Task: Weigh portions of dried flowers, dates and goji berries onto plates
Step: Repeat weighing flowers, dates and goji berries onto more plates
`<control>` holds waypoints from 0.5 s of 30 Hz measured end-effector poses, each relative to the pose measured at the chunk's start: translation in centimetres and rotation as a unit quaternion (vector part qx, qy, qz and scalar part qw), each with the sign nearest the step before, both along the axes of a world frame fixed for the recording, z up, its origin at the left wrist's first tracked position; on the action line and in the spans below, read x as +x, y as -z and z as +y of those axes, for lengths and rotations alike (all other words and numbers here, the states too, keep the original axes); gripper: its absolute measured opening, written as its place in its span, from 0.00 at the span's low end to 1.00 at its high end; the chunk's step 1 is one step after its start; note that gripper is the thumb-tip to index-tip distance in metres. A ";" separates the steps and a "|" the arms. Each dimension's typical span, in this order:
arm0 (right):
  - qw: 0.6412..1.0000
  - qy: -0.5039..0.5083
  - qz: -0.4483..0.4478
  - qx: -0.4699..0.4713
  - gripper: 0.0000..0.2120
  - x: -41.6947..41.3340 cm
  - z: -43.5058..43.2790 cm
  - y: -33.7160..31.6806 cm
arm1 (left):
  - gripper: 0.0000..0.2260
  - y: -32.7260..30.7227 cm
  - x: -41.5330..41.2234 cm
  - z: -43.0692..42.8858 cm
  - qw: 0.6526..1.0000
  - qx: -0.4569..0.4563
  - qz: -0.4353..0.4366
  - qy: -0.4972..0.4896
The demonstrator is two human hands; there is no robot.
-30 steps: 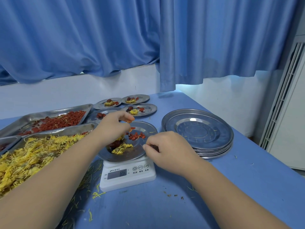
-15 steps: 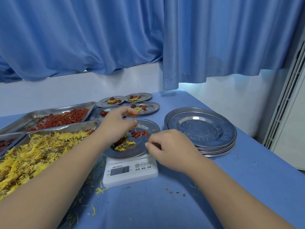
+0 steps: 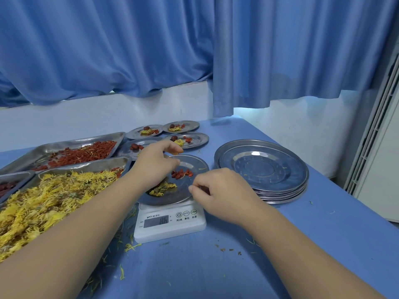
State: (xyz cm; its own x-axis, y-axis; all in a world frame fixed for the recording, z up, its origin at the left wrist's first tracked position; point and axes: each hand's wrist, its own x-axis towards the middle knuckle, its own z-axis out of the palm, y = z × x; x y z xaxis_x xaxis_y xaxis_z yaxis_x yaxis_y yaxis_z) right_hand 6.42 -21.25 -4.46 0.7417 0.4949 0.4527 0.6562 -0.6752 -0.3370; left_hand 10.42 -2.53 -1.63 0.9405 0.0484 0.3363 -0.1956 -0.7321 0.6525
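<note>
A steel plate (image 3: 195, 164) sits on a white digital scale (image 3: 170, 221) that reads 86. On the plate lie a small heap of red goji berries (image 3: 182, 173) and a tuft of yellow dried flowers (image 3: 163, 188). My left hand (image 3: 156, 166) hovers over the plate with fingers curled, pinching a goji berry at the fingertips. My right hand (image 3: 224, 195) grips the plate's near right rim between thumb and fingers. A date on the plate is mostly hidden under my left hand.
Trays of goji berries (image 3: 82, 155), yellow dried flowers (image 3: 43, 201) and dates (image 3: 8, 186) line the left. Several filled plates (image 3: 186, 140) stand behind the scale. A stack of empty steel plates (image 3: 262, 169) sits at the right. Loose petals litter the blue table (image 3: 216, 266).
Both hands have stayed over the plate on the scale, with only slight shifts of the left fingers above the berries. The scale reading is the same.
</note>
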 end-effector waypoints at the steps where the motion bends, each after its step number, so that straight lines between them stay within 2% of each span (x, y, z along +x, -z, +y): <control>1: 1.000 -0.001 0.000 -0.001 0.15 0.0 0.0 0.0 | 0.10 0.1 0.0 0.0 1.000 0.004 -0.001 -0.001; 6: 1.000 -0.006 -0.001 -0.005 0.15 0.0 0.1 0.0 | 0.10 0.1 -0.1 0.2 1.000 0.011 -0.021 -0.006; 10: 1.000 -0.007 -0.005 -0.004 0.16 0.0 0.0 0.0 | 0.05 0.1 0.1 0.0 0.999 -0.019 -0.027 -0.008; 15: 1.000 -0.007 -0.006 -0.006 0.16 0.1 0.1 0.1 | 0.11 -0.2 0.2 -0.3 1.000 -0.016 -0.018 -0.013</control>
State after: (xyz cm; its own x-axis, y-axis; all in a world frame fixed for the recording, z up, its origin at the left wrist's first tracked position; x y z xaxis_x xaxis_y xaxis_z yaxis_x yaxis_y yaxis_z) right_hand 6.49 -21.19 -4.55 0.7294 0.5102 0.4557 0.6693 -0.6699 -0.3213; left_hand 10.66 -2.82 -1.44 0.9261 0.0831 0.3681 -0.2015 -0.7159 0.6685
